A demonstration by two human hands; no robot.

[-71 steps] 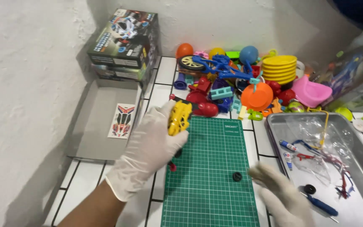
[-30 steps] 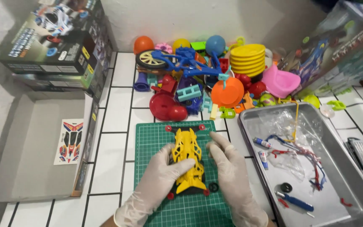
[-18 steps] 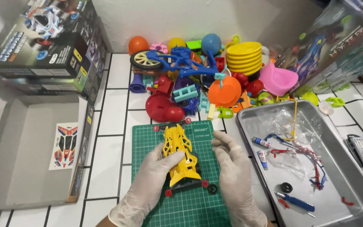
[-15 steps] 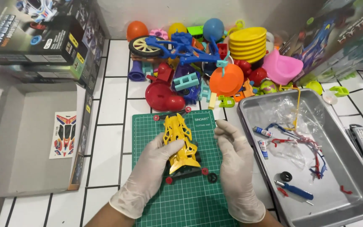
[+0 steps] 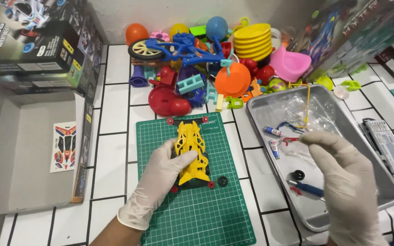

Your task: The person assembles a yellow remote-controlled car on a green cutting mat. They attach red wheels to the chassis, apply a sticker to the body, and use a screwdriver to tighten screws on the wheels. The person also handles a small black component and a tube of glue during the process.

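A yellow toy car (image 5: 191, 150) with red wheel hubs lies on the green cutting mat (image 5: 192, 209). My left hand (image 5: 158, 180), in a white glove, rests on the car's left side and holds it down on the mat. A loose black tyre (image 5: 223, 181) lies on the mat just right of the car. My right hand (image 5: 343, 177), also gloved, hovers over the metal tray (image 5: 256, 107) with its fingers loosely curled and nothing visible in them.
The tray holds a clear plastic bag (image 5: 297, 114), small tubes, a black tyre (image 5: 298, 175) and a blue screwdriver (image 5: 308, 189). A pile of colourful plastic toys (image 5: 206, 59) lies behind the mat. An open box lid with a sticker sheet (image 5: 64, 146) sits left; toy boxes stand at both back corners.
My right hand has left the car and moved right, over the tray. My left hand stays on the car. The view has shifted slightly.
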